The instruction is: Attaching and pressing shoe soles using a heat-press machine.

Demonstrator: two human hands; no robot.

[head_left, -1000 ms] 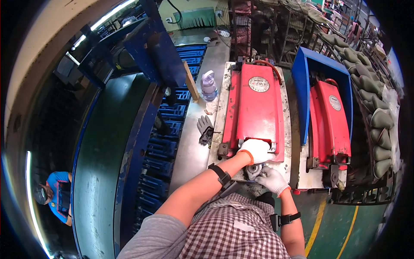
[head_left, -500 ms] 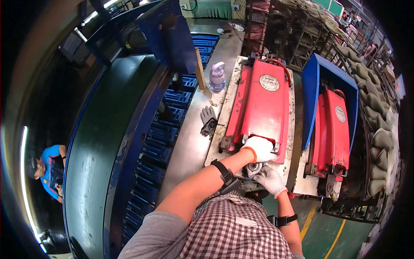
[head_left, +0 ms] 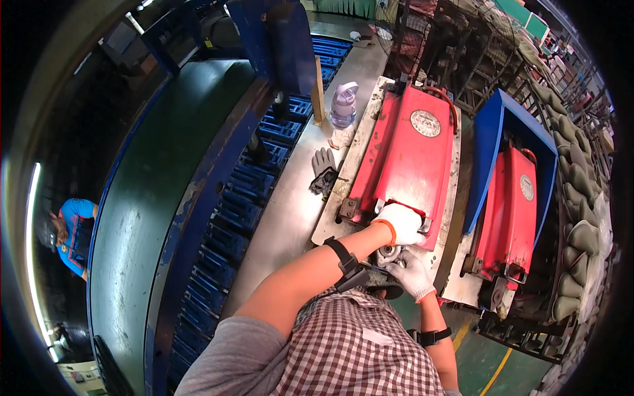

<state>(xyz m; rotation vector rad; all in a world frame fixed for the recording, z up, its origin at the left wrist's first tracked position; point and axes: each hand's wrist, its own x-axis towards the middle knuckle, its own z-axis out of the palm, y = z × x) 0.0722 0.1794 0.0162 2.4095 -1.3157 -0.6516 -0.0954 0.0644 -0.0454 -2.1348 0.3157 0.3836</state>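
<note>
As the view swings over the past second, a white-gloved left hand (head_left: 400,224) stays at the front end of a red machine cover (head_left: 417,173) on the bench (head_left: 328,230), the right hand (head_left: 412,274) at a round metal fitting (head_left: 388,253) just below, apparently keeping work to one spot; whether either grip is clamped cannot be told.
</note>
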